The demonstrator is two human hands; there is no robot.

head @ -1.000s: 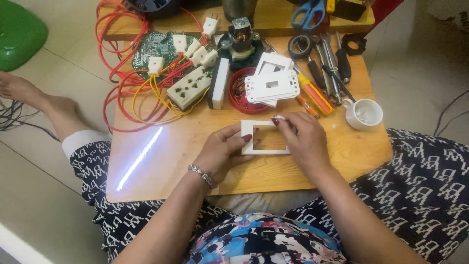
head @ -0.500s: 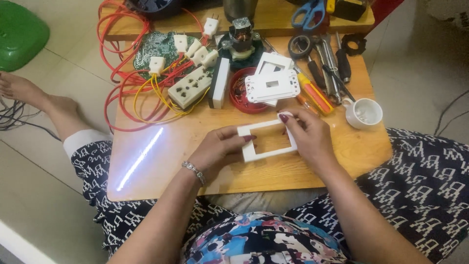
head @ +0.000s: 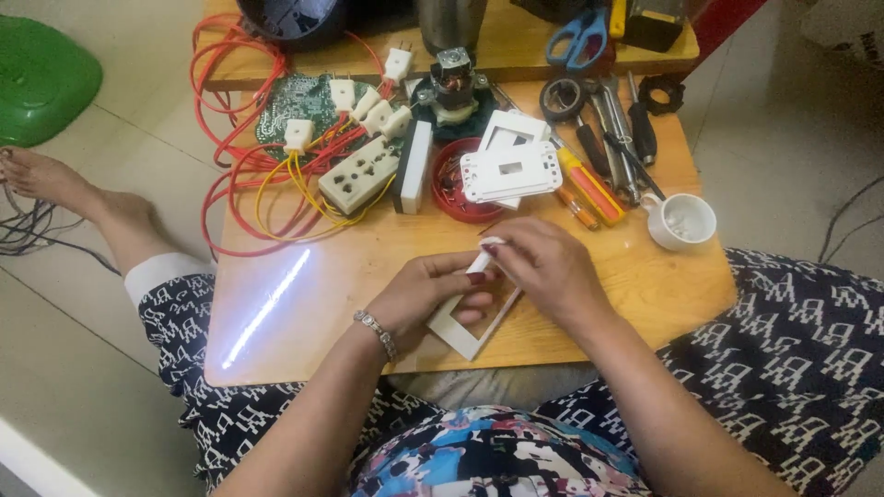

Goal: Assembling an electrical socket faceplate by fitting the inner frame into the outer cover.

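White plastic frame [head: 465, 324], a rectangle with an open middle, is tilted above the near edge of the wooden table [head: 304, 322]. The left hand [head: 431, 296] grips it from the left side, fingers curled on its upper bar, wrist with a bracelet [head: 378, 332] low. The right hand [head: 543, 269] comes from the right, fingers bent down, pinching the frame's top corner. Behind them lie 2 white cover plates [head: 511, 168], a red bowl [head: 453, 196] and a white cup [head: 682, 222].
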